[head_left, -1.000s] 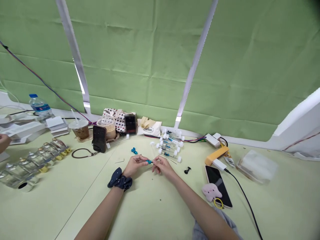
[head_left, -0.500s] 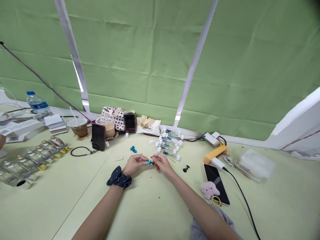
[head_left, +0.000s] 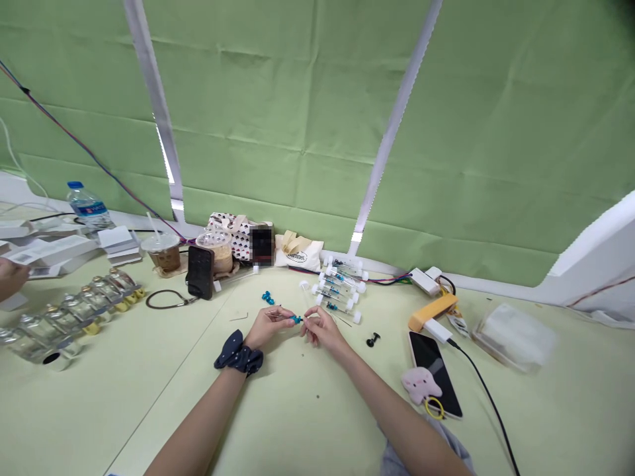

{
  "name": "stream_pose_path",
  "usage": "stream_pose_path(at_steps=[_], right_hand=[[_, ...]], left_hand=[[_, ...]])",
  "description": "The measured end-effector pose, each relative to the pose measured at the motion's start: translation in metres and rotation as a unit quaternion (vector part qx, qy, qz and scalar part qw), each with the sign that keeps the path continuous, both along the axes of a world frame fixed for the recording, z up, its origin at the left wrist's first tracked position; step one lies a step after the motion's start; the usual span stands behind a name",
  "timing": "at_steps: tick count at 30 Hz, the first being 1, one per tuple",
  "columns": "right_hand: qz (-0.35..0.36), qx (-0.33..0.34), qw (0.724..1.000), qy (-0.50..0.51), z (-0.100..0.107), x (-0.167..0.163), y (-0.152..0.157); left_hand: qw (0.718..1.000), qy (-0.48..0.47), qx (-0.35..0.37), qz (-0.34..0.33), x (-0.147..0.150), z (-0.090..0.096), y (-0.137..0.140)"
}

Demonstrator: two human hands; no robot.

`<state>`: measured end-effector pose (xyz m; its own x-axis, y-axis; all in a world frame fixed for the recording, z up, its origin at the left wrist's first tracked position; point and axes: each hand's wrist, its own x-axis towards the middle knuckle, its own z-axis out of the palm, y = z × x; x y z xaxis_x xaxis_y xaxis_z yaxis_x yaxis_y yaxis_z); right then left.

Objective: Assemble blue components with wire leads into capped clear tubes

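My left hand [head_left: 266, 326] pinches a small blue fitting [head_left: 296, 319] between thumb and fingers, and a thin rod seems to lie across those fingers. Close against it, my right hand [head_left: 321, 326] is closed at the fitting's right end on a tiny dark piece, too small to name. Behind my left hand lies a little cluster of blue fittings [head_left: 268, 298], with a small L-shaped hex key [head_left: 239, 317] to its left. Several clear tubes with white caps [head_left: 342, 305] and blue parts inside are piled beyond my right hand. A black dumbbell-shaped part [head_left: 373, 340] rests to the right.
At left stands a row of glass bottles [head_left: 82, 301]; another person's hand [head_left: 10, 277] is at the edge. Drink cups [head_left: 166, 254], an upright phone [head_left: 200, 272] and a pouch [head_left: 300, 254] line the back. At right are a phone [head_left: 436, 370], cable and plastic box [head_left: 516, 337].
The view has shifted slightly, and more of the other person's hand shows at the left edge. My hands stay together at the blue fitting; less of the dark piece shows between them.
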<state>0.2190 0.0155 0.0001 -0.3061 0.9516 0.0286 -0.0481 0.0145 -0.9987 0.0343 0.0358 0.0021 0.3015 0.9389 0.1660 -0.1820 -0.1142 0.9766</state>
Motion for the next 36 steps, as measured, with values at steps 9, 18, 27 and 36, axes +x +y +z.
stream_pose_path(at_steps=[9,18,27,36], right_hand=[[-0.063,0.023,0.998,-0.004,-0.003,0.000,0.005],[-0.072,0.042,0.996,0.009,-0.003,-0.004,0.005],[-0.075,0.017,0.997,0.015,0.001,-0.001,0.003],[-0.031,0.018,0.999,-0.017,0.004,-0.003,-0.006]], left_hand=[[0.998,-0.002,-0.026,-0.053,0.001,-0.002,-0.001],[0.996,0.013,-0.013,-0.084,0.001,-0.005,0.000],[1.000,0.003,0.006,-0.015,0.002,-0.001,-0.002],[1.000,-0.008,0.006,0.025,-0.001,-0.005,0.001]])
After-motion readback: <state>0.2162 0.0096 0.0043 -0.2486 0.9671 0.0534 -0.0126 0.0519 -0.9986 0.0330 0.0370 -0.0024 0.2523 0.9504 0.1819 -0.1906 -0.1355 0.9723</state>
